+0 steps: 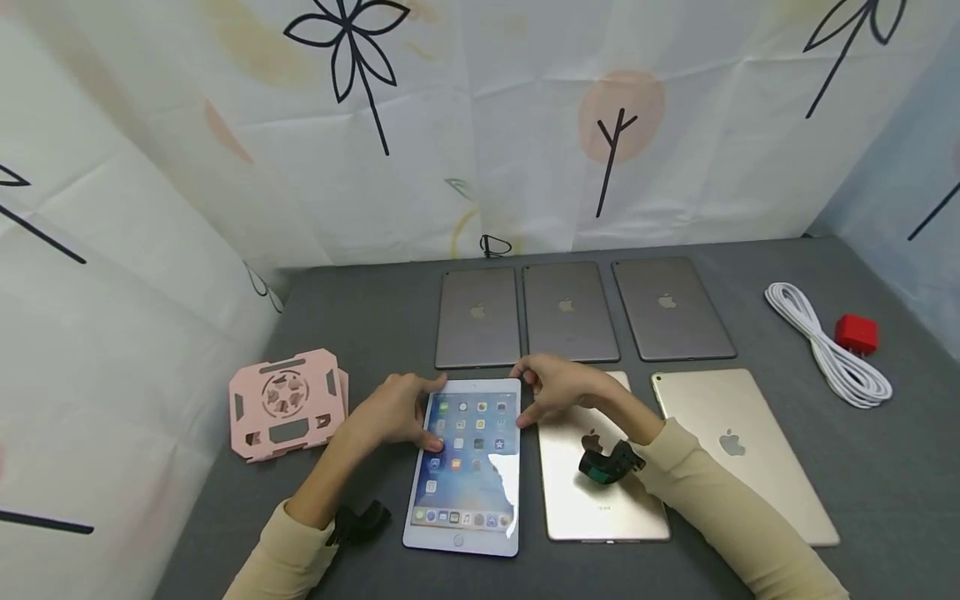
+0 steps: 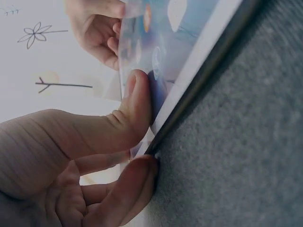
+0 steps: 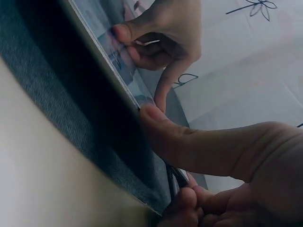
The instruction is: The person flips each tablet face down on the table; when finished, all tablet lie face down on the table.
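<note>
A white-framed tablet (image 1: 461, 467) with a lit screen of app icons lies face up at the front of the grey table. My left hand (image 1: 393, 408) grips its left edge, the thumb on the screen and the fingers curled at the edge, as the left wrist view also shows. At the top right corner, my right hand (image 1: 558, 387) holds the tablet with thumb against the side edge and fingers by the top. Beneath my right wrist a gold tablet (image 1: 558, 492) lies back up. Part of it is hidden by the arm.
Another gold tablet (image 1: 738, 450) lies to the right. Three dark grey tablets, including the leftmost grey tablet (image 1: 477, 333), form a row behind. Pink perforated plates (image 1: 281, 400) are stacked at left. A coiled white cable (image 1: 832, 350) and a red plug (image 1: 857, 333) lie far right.
</note>
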### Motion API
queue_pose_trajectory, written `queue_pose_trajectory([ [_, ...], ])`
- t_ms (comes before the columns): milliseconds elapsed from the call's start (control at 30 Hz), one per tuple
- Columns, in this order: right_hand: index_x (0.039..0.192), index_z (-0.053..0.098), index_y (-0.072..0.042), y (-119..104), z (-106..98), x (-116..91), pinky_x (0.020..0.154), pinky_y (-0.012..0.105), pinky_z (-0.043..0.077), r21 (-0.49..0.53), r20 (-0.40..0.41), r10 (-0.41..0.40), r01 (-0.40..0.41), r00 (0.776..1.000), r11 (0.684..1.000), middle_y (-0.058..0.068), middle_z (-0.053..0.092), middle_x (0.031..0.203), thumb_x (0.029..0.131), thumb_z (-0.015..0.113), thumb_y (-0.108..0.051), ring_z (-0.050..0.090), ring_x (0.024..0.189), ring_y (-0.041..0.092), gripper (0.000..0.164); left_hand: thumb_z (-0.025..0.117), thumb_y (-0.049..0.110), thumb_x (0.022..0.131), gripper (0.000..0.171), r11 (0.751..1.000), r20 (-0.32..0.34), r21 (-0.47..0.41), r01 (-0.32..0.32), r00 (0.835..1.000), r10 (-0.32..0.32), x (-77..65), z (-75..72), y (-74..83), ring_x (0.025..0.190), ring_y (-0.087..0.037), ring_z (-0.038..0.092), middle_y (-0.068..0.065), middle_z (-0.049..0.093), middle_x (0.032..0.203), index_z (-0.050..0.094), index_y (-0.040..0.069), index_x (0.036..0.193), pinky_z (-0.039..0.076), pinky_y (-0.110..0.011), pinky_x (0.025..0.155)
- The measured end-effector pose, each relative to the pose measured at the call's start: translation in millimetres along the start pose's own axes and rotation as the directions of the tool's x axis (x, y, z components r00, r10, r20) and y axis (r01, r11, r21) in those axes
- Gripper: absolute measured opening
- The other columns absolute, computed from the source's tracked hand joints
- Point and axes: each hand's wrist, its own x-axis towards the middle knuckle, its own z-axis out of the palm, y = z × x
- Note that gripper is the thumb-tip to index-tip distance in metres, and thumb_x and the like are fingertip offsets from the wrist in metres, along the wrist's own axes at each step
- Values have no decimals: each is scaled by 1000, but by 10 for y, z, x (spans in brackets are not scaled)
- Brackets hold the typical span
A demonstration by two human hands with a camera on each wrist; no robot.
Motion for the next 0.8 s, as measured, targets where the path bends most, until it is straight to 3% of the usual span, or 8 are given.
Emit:
queue_pose_trajectory([
  [167, 134, 43, 9, 24, -15, -9, 72, 24, 48, 152, 88, -1, -13, 996, 988, 7, 55, 96, 81, 81, 8, 59, 84, 14, 65, 98, 22, 64, 100, 999, 6, -45, 13, 1000, -13, -18, -3, -40, 57, -10, 54, 1, 62, 64, 49, 9, 151, 42, -24, 53],
  [300, 138, 36, 9, 58, -20, -26, 80, 27, 55, 241, 138, -19, -15, 990, 970, 10, 65, 98, 84, 75, 10, 72, 87, 16, 67, 98, 24, 65, 101, 997, 7, -66, -26, 1000, 26, -20, 12, -96, 56, -8, 54, 2, 63, 64, 49, 5, 151, 42, -24, 52],
  [600, 152, 29, 12, 123, -149, -166, 91, 31, 58, 367, 117, -175, 121, 978, 922, 5, 71, 108, 87, 76, 2, 74, 101, 17, 81, 94, 26, 72, 97, 972, 21, -137, -191, 980, 196, 0, 67, -118, 56, -3, 56, 3, 67, 66, 45, -3, 151, 45, -21, 53],
  [800, 151, 35, 11, 121, -255, -268, 94, 30, 57, 374, 62, -188, 152, 980, 915, 13, 73, 117, 86, 78, -1, 75, 103, 18, 79, 92, 27, 76, 98, 964, 34, -150, -218, 974, 226, 51, 124, 7, 55, -2, 55, 4, 66, 67, 41, -4, 153, 44, -20, 52],
])
